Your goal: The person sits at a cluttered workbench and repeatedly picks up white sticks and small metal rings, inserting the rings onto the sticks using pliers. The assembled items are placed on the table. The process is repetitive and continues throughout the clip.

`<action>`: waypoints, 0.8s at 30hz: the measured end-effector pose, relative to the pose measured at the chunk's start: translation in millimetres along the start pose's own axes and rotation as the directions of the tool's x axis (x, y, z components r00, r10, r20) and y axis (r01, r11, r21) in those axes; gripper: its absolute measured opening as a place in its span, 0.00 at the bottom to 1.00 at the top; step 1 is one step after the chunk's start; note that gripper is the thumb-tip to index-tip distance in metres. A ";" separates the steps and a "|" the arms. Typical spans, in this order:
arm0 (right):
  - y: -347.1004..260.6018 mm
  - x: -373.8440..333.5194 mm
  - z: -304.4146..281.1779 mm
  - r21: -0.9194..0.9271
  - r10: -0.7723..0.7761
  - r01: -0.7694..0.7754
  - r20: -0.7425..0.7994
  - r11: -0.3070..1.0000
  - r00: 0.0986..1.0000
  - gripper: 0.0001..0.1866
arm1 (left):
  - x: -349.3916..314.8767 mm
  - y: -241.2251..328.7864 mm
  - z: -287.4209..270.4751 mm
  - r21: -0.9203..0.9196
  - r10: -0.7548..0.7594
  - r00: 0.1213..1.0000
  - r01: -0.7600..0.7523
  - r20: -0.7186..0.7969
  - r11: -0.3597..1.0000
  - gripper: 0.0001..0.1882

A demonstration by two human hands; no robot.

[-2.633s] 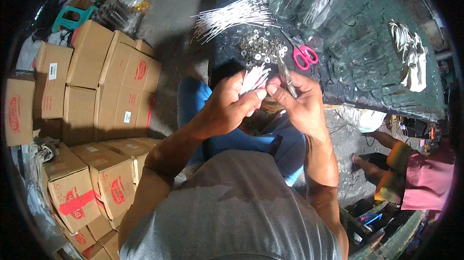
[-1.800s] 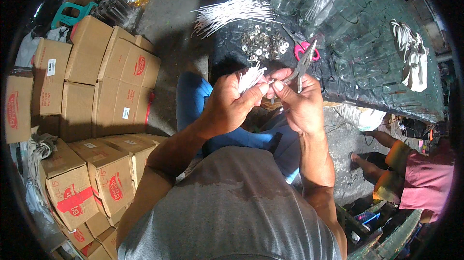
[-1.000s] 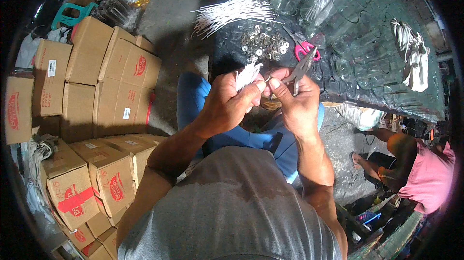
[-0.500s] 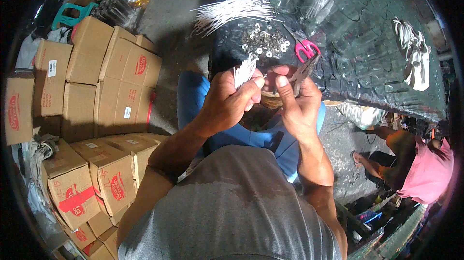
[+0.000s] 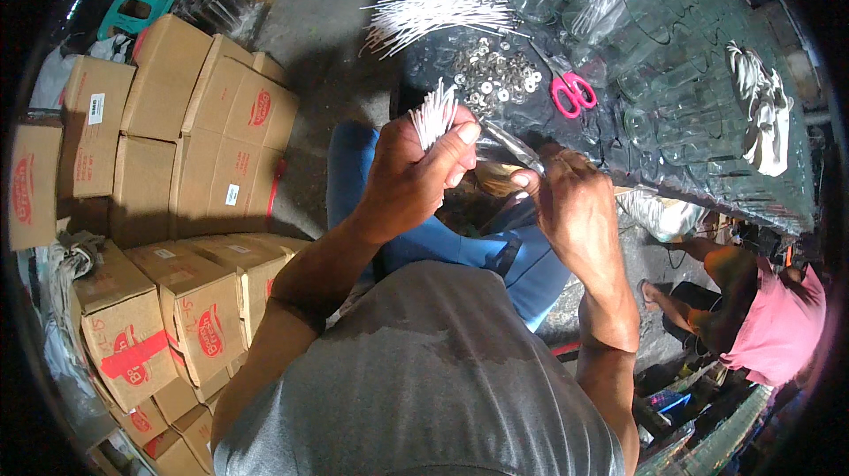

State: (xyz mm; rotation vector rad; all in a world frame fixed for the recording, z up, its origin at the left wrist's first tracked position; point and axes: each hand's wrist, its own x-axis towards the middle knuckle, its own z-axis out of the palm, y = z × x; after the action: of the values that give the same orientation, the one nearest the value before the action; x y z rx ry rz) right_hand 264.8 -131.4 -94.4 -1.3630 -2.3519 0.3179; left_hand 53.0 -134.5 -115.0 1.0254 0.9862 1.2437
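My left hand (image 5: 409, 177) is closed around a bundle of thin white wick-like strands (image 5: 433, 117), whose ends fan out above the fist. My right hand (image 5: 577, 202) grips a pair of metal pliers (image 5: 517, 147). The plier jaws reach to the left thumb and fingertip; what they pinch there, if anything, is too small to make out. Beyond my hands, on the dark tabletop, lies a heap of small metal washers (image 5: 497, 78). Pink-handled scissors (image 5: 573, 94) rest to its right. A larger pile of the white strands (image 5: 438, 12) is spread at the far edge.
Clear glass jars (image 5: 654, 113) crowd the table's right side, with white cloth strips (image 5: 762, 113) beyond. Cardboard boxes (image 5: 225, 122) are stacked at my left. A teal plastic stool (image 5: 137, 14) stands at far left. Another person in a pink shirt (image 5: 778, 321) sits at the right.
My right hand has turned over and swung the pliers so that their jaws now point at my left fingertips. The left hand keeps the bundle, shifted slightly left. The view has shifted a little.
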 end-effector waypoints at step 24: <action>-10.6 3.5 7.6 0.091 0.018 -0.013 -0.054 0.996 0.998 0.20 | -2.6 6.2 1.6 0.097 -0.022 0.999 0.025 -0.028 0.995 0.07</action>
State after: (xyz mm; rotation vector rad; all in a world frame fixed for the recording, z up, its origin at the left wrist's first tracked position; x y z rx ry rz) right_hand 251.6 -133.6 -96.3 -1.3309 -2.2555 0.3822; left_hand 52.7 -137.0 -108.5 1.0717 1.0851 1.2023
